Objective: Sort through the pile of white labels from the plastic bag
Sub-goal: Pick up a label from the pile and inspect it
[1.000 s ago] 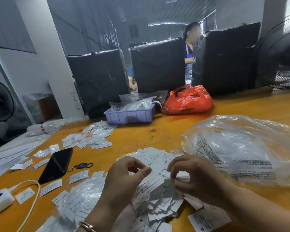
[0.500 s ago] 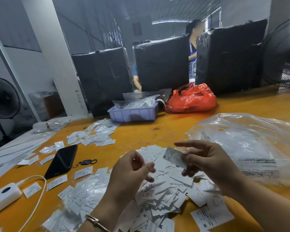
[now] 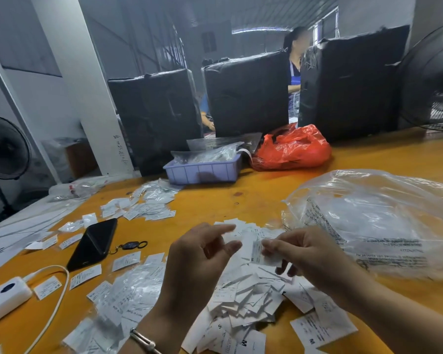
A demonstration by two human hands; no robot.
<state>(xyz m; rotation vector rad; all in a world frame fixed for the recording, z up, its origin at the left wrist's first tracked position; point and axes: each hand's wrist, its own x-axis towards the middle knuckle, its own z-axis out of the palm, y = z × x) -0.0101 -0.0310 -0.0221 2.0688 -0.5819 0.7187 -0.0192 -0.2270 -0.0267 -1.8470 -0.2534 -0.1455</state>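
Labels: pile of white labels (image 3: 243, 297) heaped on the orange bench (image 3: 241, 198) at 6 o'clock, under both hands; several show a printed S or M.
Held label: one white label (image 3: 260, 251) raised above the pile, pinched at its right edge by the right hand (image 3: 307, 259).
Left hand: left hand (image 3: 200, 261) just left of the held label, holding nothing, thumb and forefinger parted and pointing toward it; a bracelet (image 3: 143, 341) on the wrist.
Plastic bag: clear plastic bag (image 3: 379, 221) with black print, lying crumpled at 3 o'clock, touching the pile's edge.
Loose labels: more scattered labels (image 3: 141, 210) at 10 o'clock.
Near left: black phone (image 3: 94, 244) with a key fob (image 3: 131, 245) beside it; white power bank (image 3: 3, 298) with cable at 8 o'clock.
Far side: lilac tray (image 3: 202, 171) and red plastic bag (image 3: 292, 149) at 12 o'clock.
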